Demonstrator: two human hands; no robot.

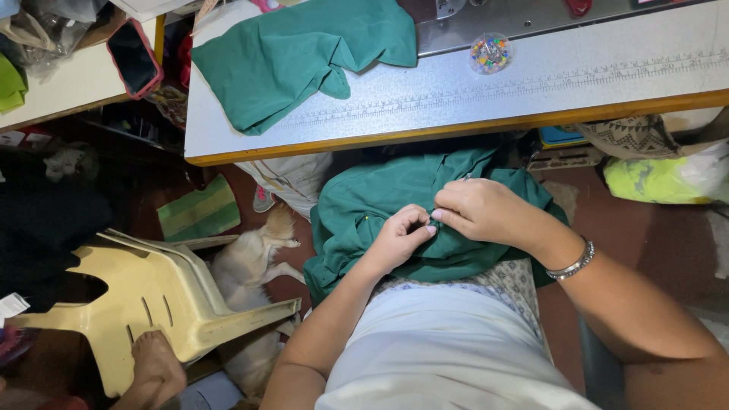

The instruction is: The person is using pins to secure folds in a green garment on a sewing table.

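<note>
A: Hands, both on the green cloth [380, 209], centre of frame, bunched in the lap just below the table [456, 106] edge.

B: Finger state?

A: Left hand [399, 239] has thumb and forefinger pinched narrow on a fold. Right hand [482, 212] is curled over the same spot, fingertips pressed to the cloth and touching the left's. Bracelet [573, 264] on the right wrist. Can't tell if there's a pin or needle between them, too small.

B: Progress?

A: My read: mid-way through some fine hand work on one fold or seam. Most of the cloth is loose and crumpled, so plenty looks left. A second green piece [296, 57] lies on the table, upper centre, untouched, well apart from the hands.

B: Other stuff?

A: Round clear pin box [490, 53] with coloured heads, top centre-right on the table, beside the grey machine bed. Phone [134, 57] in a red case, upper left on another table. Yellow chair [152, 304] tipped over, lower left, a bare foot [158, 364] resting by it. Pale dog [250, 266] lying on the floor between chair and lap.

B: Whose foot?

A: Can't tell.
</note>
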